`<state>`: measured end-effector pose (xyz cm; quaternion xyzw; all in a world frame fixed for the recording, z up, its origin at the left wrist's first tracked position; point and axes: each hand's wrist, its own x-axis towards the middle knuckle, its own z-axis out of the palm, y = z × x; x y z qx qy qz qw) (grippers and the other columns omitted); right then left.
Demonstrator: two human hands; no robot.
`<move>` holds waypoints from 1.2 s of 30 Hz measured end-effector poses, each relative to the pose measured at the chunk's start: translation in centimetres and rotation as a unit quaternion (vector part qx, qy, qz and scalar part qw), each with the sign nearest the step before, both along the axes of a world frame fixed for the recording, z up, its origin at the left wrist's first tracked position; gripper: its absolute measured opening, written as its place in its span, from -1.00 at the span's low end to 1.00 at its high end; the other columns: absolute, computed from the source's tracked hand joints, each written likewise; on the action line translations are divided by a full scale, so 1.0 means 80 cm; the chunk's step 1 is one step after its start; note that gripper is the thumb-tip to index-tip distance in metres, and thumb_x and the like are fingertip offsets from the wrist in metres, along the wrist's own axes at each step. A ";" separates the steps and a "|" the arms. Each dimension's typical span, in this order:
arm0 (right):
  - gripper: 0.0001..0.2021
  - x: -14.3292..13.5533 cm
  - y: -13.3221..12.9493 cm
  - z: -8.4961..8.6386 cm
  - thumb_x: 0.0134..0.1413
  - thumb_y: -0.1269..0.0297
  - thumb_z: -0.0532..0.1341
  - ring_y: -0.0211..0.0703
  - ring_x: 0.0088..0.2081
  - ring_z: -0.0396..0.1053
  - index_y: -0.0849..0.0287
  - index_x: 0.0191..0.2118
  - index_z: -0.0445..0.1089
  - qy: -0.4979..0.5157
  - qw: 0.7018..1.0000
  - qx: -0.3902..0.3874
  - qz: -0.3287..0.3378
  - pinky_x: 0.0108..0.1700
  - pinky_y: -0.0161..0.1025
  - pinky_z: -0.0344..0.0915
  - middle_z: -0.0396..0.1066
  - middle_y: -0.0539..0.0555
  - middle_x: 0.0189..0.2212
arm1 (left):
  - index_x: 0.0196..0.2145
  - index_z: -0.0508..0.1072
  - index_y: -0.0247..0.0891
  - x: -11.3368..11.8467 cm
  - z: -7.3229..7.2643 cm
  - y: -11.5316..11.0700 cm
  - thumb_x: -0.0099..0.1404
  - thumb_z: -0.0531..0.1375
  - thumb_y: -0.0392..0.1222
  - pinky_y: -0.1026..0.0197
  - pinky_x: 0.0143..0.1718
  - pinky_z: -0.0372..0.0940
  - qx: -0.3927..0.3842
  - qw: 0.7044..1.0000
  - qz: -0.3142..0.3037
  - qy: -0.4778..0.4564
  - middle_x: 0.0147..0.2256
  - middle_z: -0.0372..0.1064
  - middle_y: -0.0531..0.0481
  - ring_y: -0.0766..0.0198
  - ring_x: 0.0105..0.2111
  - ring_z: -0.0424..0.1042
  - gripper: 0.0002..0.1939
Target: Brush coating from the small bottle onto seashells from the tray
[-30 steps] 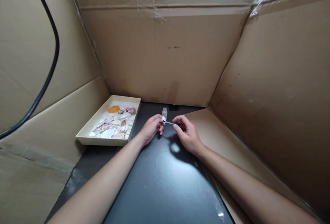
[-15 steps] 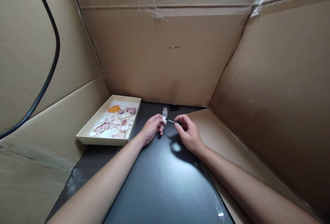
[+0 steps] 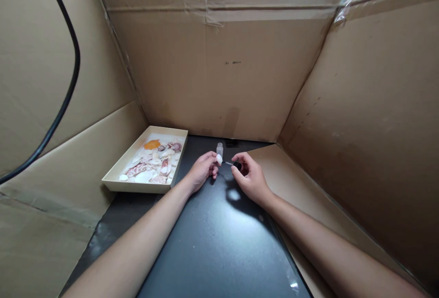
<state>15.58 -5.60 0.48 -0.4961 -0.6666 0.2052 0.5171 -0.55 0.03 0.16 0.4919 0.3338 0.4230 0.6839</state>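
Note:
Between the thumb and fingertips of my left hand (image 3: 203, 170) is a small white seashell (image 3: 219, 159). My right hand (image 3: 251, 177) pinches the black cap of a thin brush (image 3: 227, 163), whose dark tip points left at the shell. Whether the tip touches the shell I cannot tell. Just behind the shell stands a small clear glass bottle (image 3: 220, 149), upright and uncapped, on the dark table (image 3: 212, 243).
To the left, a cream tray (image 3: 137, 188) holds many seashells and an orange piece (image 3: 152, 144). Cardboard walls (image 3: 219, 78) enclose the table at the back and sides. A black cable (image 3: 73, 69) hangs at the upper left.
The shell has turned slightly in my left fingers. The brush has shifted a little, with its black cap showing more in my right hand. The bottle and tray stay put.

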 end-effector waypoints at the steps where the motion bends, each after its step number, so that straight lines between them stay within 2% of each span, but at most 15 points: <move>1: -0.89 0.000 0.000 0.000 0.05 0.32 0.16 -0.28 -0.51 0.10 0.15 -0.25 0.28 0.004 1.000 0.000 -0.001 -0.45 -0.33 0.09 0.17 -0.09 -0.52 | -0.39 0.23 -0.27 0.000 0.000 0.000 0.14 0.15 -0.22 0.38 -0.64 0.14 0.000 1.000 0.000 0.000 -0.49 0.25 0.11 0.49 -0.66 0.17 -0.87; 5: -0.88 0.000 -0.001 0.001 0.08 0.30 0.14 -0.29 -0.52 0.12 0.16 -0.23 0.28 0.010 1.000 -0.009 0.021 -0.46 -0.33 0.09 0.19 -0.08 -0.52 | -0.38 0.23 -0.27 0.000 -0.001 0.001 0.14 0.15 -0.22 0.39 -0.64 0.14 -0.002 1.000 0.001 -0.003 -0.49 0.25 0.11 0.49 -0.66 0.18 -0.87; 9: -0.89 -0.001 0.000 0.001 0.04 0.32 0.16 -0.28 -0.51 0.11 0.15 -0.26 0.28 0.000 1.000 -0.003 -0.012 -0.45 -0.32 0.09 0.20 -0.07 -0.51 | -0.39 0.23 -0.27 -0.001 0.001 0.000 0.13 0.14 -0.24 0.38 -0.64 0.14 -0.003 1.000 0.001 -0.001 -0.49 0.25 0.11 0.49 -0.67 0.18 -0.88; 14: -0.88 0.000 0.001 -0.001 0.09 0.28 0.14 -0.28 -0.52 0.12 0.15 -0.23 0.28 0.010 1.000 -0.011 0.021 -0.46 -0.33 0.09 0.20 -0.08 -0.52 | -0.38 0.24 -0.27 0.000 0.001 0.000 0.15 0.14 -0.21 0.37 -0.64 0.16 0.000 1.000 -0.001 -0.001 -0.46 0.29 0.09 0.49 -0.67 0.19 -0.88; 18: -0.90 0.000 0.000 -0.001 0.07 0.29 0.16 -0.28 -0.51 0.11 0.15 -0.26 0.28 0.007 1.000 0.004 -0.012 -0.45 -0.33 0.09 0.18 -0.08 -0.52 | -0.37 0.24 -0.27 0.000 0.000 0.000 0.15 0.15 -0.20 0.37 -0.65 0.17 0.002 1.000 -0.002 0.001 -0.44 0.31 0.08 0.49 -0.67 0.19 -0.86; 22: -0.88 -0.001 0.001 -0.001 0.10 0.28 0.14 -0.29 -0.53 0.12 0.15 -0.23 0.28 0.016 1.000 -0.002 0.024 -0.47 -0.33 0.09 0.19 -0.08 -0.52 | -0.37 0.23 -0.27 0.000 0.000 0.001 0.16 0.15 -0.18 0.38 -0.65 0.16 0.003 1.000 -0.001 0.001 -0.44 0.33 0.07 0.50 -0.67 0.19 -0.85; 27: -0.90 0.000 0.002 -0.001 0.07 0.30 0.16 -0.28 -0.51 0.11 0.15 -0.26 0.28 0.006 1.000 0.011 -0.012 -0.45 -0.33 0.10 0.17 -0.08 -0.52 | -0.37 0.23 -0.27 0.000 0.000 0.001 0.15 0.15 -0.20 0.38 -0.65 0.16 0.000 1.000 0.001 0.007 -0.45 0.32 0.08 0.50 -0.68 0.18 -0.86; 31: -0.88 0.000 0.000 0.000 0.09 0.28 0.15 -0.29 -0.53 0.11 0.15 -0.23 0.27 0.013 1.000 0.004 0.028 -0.47 -0.33 0.09 0.18 -0.08 -0.52 | -0.37 0.23 -0.27 -0.001 0.000 0.001 0.16 0.14 -0.20 0.38 -0.64 0.15 -0.003 1.000 0.000 0.006 -0.47 0.30 0.09 0.49 -0.67 0.18 -0.86; 36: -0.90 0.000 0.000 0.000 0.07 0.30 0.16 -0.27 -0.51 0.11 0.14 -0.26 0.27 0.005 1.000 0.005 -0.008 -0.45 -0.32 0.09 0.18 -0.07 -0.52 | -0.39 0.23 -0.27 -0.001 0.001 0.000 0.14 0.14 -0.23 0.38 -0.63 0.15 -0.004 1.000 -0.001 0.005 -0.50 0.27 0.10 0.49 -0.67 0.19 -0.88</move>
